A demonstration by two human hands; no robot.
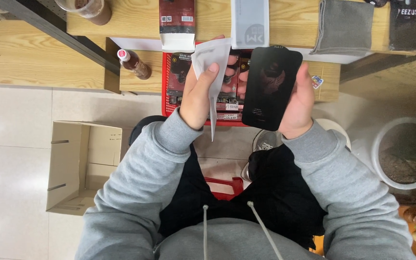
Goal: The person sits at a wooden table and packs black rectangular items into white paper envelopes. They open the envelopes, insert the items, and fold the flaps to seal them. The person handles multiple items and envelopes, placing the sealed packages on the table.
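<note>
— Head view: what was gripped by the left hand (197, 96)?
— A white sleeve (211, 62), pinched above the red basket (165, 86).
— And the right hand (300, 103)?
— The black glass panel (270, 86) was clasped, just right of the sleeve.

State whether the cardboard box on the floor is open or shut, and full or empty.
Open and apparently empty: the cardboard box has its flaps spread and only bare inner walls and bottom show.
</note>
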